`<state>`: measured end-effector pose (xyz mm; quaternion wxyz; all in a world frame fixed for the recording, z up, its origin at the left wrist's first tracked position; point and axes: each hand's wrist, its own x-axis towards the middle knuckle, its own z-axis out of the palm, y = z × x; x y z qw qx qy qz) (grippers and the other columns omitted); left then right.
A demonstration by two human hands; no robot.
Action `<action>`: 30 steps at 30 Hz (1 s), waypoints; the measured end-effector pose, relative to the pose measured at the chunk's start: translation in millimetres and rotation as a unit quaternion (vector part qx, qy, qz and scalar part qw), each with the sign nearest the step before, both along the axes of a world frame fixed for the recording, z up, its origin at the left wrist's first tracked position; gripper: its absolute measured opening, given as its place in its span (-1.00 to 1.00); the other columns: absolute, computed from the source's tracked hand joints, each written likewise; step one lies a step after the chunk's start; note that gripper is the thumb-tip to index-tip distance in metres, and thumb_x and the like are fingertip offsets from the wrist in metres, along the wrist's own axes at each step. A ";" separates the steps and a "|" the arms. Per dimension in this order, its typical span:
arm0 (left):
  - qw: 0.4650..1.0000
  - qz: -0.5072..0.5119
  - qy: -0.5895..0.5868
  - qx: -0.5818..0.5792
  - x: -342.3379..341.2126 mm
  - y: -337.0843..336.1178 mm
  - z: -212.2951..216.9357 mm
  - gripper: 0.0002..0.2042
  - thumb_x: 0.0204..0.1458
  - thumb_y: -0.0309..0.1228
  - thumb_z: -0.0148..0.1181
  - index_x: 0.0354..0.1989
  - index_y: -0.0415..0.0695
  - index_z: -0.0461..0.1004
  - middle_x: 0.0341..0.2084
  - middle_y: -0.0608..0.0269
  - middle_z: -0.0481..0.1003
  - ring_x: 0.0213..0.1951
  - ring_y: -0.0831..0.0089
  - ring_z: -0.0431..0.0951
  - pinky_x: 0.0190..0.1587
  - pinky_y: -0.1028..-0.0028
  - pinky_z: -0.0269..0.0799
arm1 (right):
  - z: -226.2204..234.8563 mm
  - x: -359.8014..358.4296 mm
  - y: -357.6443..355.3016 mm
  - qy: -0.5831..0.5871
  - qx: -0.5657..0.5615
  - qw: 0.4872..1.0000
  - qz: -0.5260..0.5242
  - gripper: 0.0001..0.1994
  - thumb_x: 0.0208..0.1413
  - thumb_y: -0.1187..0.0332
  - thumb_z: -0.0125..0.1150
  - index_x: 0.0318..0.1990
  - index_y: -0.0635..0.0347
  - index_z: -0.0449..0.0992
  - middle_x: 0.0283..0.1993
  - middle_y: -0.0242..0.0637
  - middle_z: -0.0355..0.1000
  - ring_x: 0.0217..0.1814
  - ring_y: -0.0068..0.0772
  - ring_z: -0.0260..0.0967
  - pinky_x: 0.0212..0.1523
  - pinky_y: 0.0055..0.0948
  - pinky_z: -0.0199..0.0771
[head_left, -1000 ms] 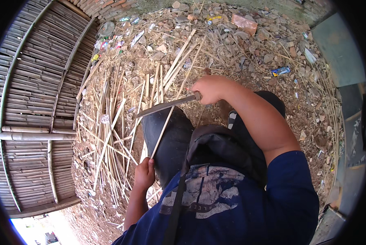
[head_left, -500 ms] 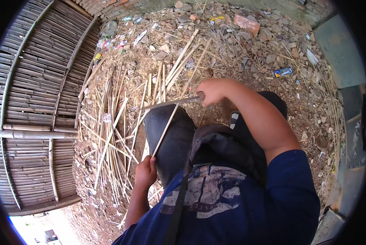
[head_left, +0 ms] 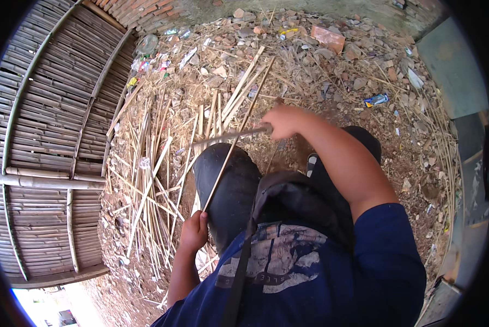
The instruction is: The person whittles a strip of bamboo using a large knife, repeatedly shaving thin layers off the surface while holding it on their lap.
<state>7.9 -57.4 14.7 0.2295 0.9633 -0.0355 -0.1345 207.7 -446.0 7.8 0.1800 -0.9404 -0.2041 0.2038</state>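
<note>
My left hand is closed around the near end of a long, thin bamboo strip. The strip slants away over my left knee, its far end above the littered ground. In my right hand I grip a long knife by its handle, which my fingers mostly hide. Its blade points left and crosses the strip just beyond the knee; whether the edge touches the strip I cannot tell. Many split bamboo strips lie loosely heaped on the ground beside my left leg.
A slatted bamboo panel stands along the left. Brick rubble, stones and plastic scraps cover the ground towards the far wall. A blue wrapper lies to the right, near more thin strips along the right side.
The strip has been turned so a darker side shows, and its far end has shifted slightly left and nearer. The knife stays across it at nearly the same place.
</note>
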 end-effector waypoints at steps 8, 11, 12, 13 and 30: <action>0.997 0.016 0.068 -0.046 5.7 2.6 18.1 -0.61 0.37 -0.18 -0.10 -0.35 -0.27 0.41 -0.52 -0.21 0.46 -0.41 -0.22 0.47 -0.32 0.07 0.36 | 12.0 1.8 7.8 0.024 -0.010 1.000 -0.002 -0.66 -0.11 0.33 0.24 -0.09 0.11 0.62 -0.17 -0.04 0.56 -0.06 -0.01 0.53 -0.05 -0.09 0.52; 0.999 0.007 0.048 -0.024 5.2 5.9 9.9 -0.61 0.37 -0.18 -0.09 -0.37 -0.27 0.39 -0.53 -0.24 0.46 -0.40 -0.26 0.47 -0.32 0.04 0.36 | 10.8 -3.6 15.0 0.015 -0.015 0.999 0.025 -0.66 -0.10 0.35 0.23 -0.09 0.10 0.63 -0.20 -0.03 0.56 -0.09 -0.02 0.53 -0.07 -0.10 0.53; 0.999 0.008 0.035 -0.010 4.0 5.6 6.7 -0.61 0.37 -0.18 -0.09 -0.37 -0.27 0.39 -0.52 -0.24 0.46 -0.39 -0.27 0.48 -0.32 0.03 0.36 | -1.1 2.9 8.8 0.030 -0.002 1.000 0.003 -0.67 -0.10 0.35 0.22 -0.10 0.10 0.63 -0.22 -0.04 0.56 -0.10 -0.02 0.53 -0.08 -0.10 0.54; 1.000 0.010 0.022 0.004 2.5 4.3 2.8 -0.61 0.37 -0.17 -0.09 -0.38 -0.27 0.39 -0.52 -0.25 0.46 -0.38 -0.28 0.48 -0.32 0.02 0.36 | -13.0 9.2 1.3 0.046 0.012 0.999 -0.020 -0.67 -0.10 0.35 0.22 -0.11 0.10 0.63 -0.23 -0.05 0.56 -0.12 -0.03 0.53 -0.09 -0.10 0.54; 0.873 0.160 0.320 -0.332 7.1 15.6 6.3 -0.66 0.39 -0.08 -0.08 -0.38 -0.03 0.32 -0.69 0.49 0.19 -0.68 0.65 0.15 -0.64 0.56 0.02 | -37.3 15.5 -10.3 0.027 0.075 0.996 -0.043 -0.71 -0.14 0.28 0.33 -0.21 0.16 0.60 -0.29 -0.09 0.56 -0.19 -0.05 0.54 -0.13 -0.11 0.50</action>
